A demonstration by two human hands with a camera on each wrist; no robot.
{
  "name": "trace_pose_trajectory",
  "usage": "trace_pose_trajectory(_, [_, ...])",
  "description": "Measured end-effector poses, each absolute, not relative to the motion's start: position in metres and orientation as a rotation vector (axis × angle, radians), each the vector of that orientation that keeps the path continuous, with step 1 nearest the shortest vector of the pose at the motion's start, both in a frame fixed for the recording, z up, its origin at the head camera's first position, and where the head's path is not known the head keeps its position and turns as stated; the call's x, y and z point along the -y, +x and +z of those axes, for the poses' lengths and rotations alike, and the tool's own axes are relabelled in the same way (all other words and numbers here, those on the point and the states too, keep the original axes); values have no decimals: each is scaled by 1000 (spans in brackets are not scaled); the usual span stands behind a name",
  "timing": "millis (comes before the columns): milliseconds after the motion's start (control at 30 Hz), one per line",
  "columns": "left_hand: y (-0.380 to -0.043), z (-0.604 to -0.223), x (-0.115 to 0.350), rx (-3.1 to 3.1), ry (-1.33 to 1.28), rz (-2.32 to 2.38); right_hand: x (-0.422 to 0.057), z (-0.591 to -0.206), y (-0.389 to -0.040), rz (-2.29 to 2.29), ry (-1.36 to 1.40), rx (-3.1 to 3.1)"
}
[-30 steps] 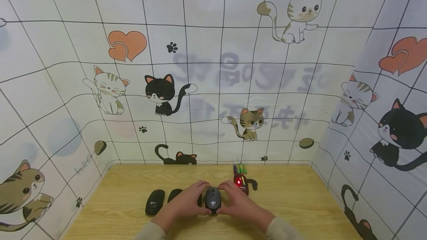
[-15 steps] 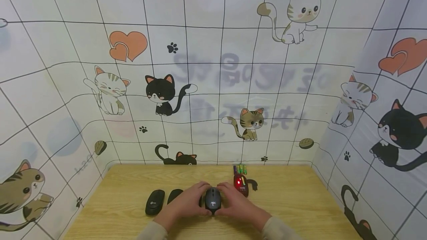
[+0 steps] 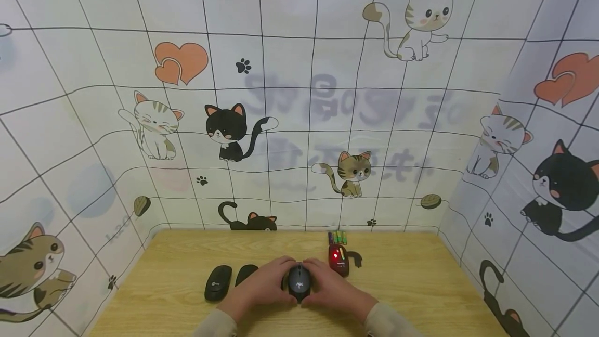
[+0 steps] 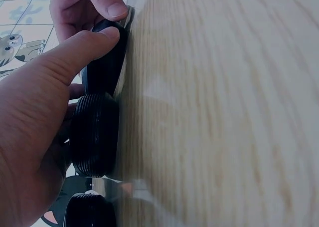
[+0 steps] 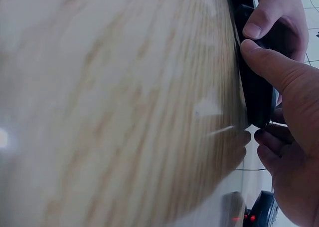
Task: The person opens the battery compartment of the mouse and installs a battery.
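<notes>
A dark grey computer mouse (image 3: 299, 281) with a pale logo sits on the wooden table, between both hands. My left hand (image 3: 262, 287) holds it from the left, its thumb (image 4: 108, 33) on the near end. From the right, my right hand (image 3: 334, 287) grips it likewise, thumb (image 5: 256, 50) at the near end and fingers toward the far end. In the right wrist view the held mouse (image 5: 254, 95) lies low along the tabletop. Another black mouse (image 4: 94, 137) lies close beside the left palm, mostly hidden in the head view.
Two more black mice, one at the far left (image 3: 218, 283) and one partly behind the left hand (image 3: 245, 273), lie in the row. Right of the hands, an overturned red mouse (image 3: 339, 261) shows a red light, with a dark piece (image 3: 356, 259) beside it. Several batteries (image 3: 337, 237) lie behind.
Both hands have drawn slightly inward round the mouse, the right fingertips moving a little left. The mouse itself stays in about the same place.
</notes>
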State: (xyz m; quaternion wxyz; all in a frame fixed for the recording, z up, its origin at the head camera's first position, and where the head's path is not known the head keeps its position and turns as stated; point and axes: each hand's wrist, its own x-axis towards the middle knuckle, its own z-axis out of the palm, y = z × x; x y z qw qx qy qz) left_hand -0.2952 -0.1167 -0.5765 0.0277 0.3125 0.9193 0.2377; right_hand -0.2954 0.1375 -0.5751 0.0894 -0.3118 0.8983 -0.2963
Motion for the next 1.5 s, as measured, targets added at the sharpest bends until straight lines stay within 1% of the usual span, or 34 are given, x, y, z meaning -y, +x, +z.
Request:
trace_pose_trajectory(433, [-296,-571,113,-2766,912,909,-146,-574,-296,-1071,-875,-2627])
trace_pose_trajectory(733, [-289,-567,115,-2672,859,1113,-154,-567,-292,-1213,-940,-2557])
trace_pose_trajectory(1133, [-285,-568,114,-2583,943,1358,-162,-563,-287,-1411,-929,-2419])
trace_pose_trajectory(1500, [-281,-567,112,-2540,937,1472,-164,-560,-285,-1497,-1010,-2366])
